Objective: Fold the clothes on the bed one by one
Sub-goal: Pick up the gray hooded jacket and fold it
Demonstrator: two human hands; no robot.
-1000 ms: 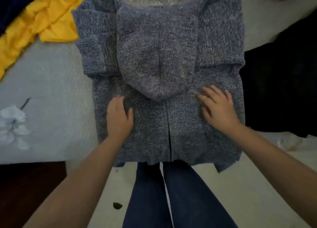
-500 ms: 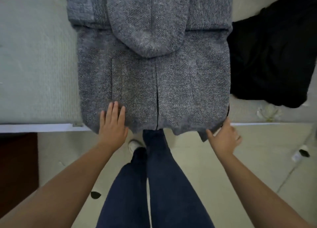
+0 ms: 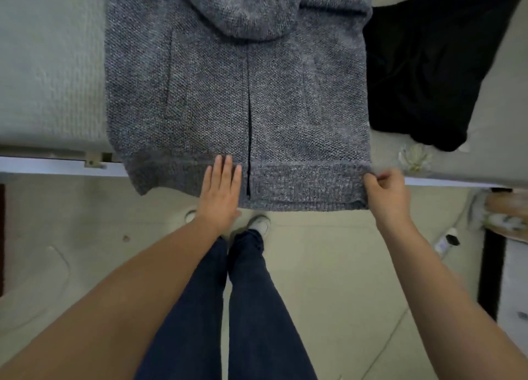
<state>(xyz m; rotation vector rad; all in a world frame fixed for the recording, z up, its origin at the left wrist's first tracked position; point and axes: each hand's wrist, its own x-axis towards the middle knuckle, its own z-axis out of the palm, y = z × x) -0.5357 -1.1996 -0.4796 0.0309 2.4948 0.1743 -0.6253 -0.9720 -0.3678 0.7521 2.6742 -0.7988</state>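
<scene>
At the near edge of the bed [image 3: 48, 73], a grey knit hooded cardigan [image 3: 237, 93] lies face up with its hood turned down over the chest and its ribbed hem [image 3: 303, 185] hanging over the bed's edge toward the floor. The left hand [image 3: 221, 192] lies flat on the hem just left of the front opening, fingers straight and together, pressing and gripping nothing. The right hand [image 3: 385, 191] has its fingers curled, pinching the hem's right corner between thumb and fingertips. A black garment [image 3: 423, 65] lies on the bed just beside the cardigan's right side, apparently not yet folded.

Assessment: the step in hand appears to be taking up the hem to fold the lower body upward over the hood. To do it well, the left hand needs a matching pinch at the left corner, which now hangs unheld; lifting from near the centre would let that side sag. Both corners should rise level and travel together, keeping the front opening closed and the side edges aligned. The knit looks thick and limp, so a skewed fold is the chief risk; the black garment should stay outside the fold.
</scene>
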